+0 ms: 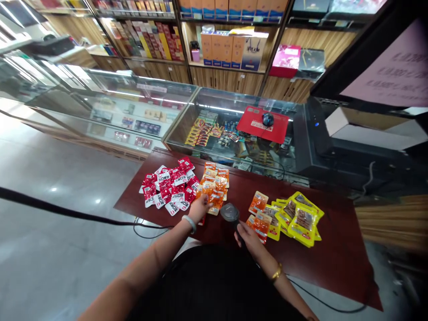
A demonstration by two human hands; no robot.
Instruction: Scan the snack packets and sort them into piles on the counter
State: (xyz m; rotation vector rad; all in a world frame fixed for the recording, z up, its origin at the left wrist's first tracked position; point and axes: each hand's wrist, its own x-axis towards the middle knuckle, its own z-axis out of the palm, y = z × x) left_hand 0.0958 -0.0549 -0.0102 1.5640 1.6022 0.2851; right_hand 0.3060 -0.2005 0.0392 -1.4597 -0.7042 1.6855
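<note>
My left hand [199, 207] rests on the near edge of a pile of orange snack packets [216, 183] on a dark red table [334, 254]; its fingers pinch one orange packet. My right hand [247, 235] is closed round the handle of a black barcode scanner [230, 213], whose head points at the orange pile. A heap of red-and-white packets [169, 189] lies to the left. A few more orange packets [259, 213] and yellow packets [299, 218] lie to the right.
A glass display counter [187, 100] with goods inside stands behind the table. On it lie a red mat [262, 125] with a black mouse [268, 119], beside a black monitor [321, 133]. Wooden shelves [230, 44] hold boxes. A black cable [67, 210] crosses the tiled floor.
</note>
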